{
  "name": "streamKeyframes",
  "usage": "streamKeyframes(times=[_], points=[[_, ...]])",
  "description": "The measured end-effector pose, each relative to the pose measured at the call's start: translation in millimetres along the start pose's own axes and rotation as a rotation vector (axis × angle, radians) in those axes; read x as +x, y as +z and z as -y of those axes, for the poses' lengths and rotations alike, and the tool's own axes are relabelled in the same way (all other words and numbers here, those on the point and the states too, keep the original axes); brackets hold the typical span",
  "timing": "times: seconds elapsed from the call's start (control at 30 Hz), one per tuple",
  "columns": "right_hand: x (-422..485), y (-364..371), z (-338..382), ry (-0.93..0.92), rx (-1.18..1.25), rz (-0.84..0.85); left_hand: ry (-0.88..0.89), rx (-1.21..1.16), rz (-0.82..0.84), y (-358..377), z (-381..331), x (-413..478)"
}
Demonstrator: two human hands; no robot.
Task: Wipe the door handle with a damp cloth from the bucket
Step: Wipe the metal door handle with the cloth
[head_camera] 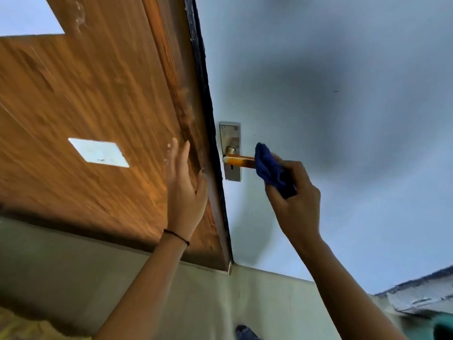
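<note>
A lever door handle [239,161], shiny and orange-tinted, sticks out from a steel backplate [230,133] on the pale blue-grey door [318,94]. My right hand [297,204] is shut on a dark blue cloth [268,168], and the cloth wraps the outer end of the lever. My left hand [185,190] is flat, fingers together and pointing up, resting against the brown wooden frame [196,143] just left of the door's dark edge. It holds nothing. No bucket is in sight.
The wooden wall panel [85,106] on the left carries a white switch plate [99,152]. Pale floor [98,278] runs along the bottom. A dark-edged step or sill [421,293] lies at the lower right, with a teal object [445,326] in the corner.
</note>
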State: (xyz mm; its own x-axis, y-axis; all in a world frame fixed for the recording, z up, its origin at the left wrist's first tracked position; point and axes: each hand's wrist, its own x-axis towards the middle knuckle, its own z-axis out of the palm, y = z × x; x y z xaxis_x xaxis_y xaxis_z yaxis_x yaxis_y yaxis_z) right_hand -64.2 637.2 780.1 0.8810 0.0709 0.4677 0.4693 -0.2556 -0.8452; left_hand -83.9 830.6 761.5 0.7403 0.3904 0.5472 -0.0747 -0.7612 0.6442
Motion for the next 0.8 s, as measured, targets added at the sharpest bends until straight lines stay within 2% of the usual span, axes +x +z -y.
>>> streamKeyframes(times=[0.1,0.17,0.27,0.33,0.5,0.6,0.7,0.8], points=[[33,40,-9,-0.212,-0.233,-0.071,0.139,0.147,-0.012,14,21,33],[48,72,-20,-0.280,-0.434,-0.027,0.231,0.237,-0.033,24,34,51],[47,114,-37,-0.231,-0.732,0.138,0.356,0.314,-0.065,31,58,67],[36,131,-40,-0.126,-0.824,0.208,0.466,0.296,-0.058,32,72,77],[35,136,-48,-0.059,-1.099,0.137,0.675,0.253,0.000,28,94,89],[40,125,-54,-0.014,-1.200,0.065,0.716,0.288,-0.016,27,100,96],[41,128,-52,0.009,-1.194,-0.020,0.734,0.304,-0.059,30,104,95],[42,149,-43,-0.052,-1.155,-0.009,0.741,0.313,-0.073,31,104,95]])
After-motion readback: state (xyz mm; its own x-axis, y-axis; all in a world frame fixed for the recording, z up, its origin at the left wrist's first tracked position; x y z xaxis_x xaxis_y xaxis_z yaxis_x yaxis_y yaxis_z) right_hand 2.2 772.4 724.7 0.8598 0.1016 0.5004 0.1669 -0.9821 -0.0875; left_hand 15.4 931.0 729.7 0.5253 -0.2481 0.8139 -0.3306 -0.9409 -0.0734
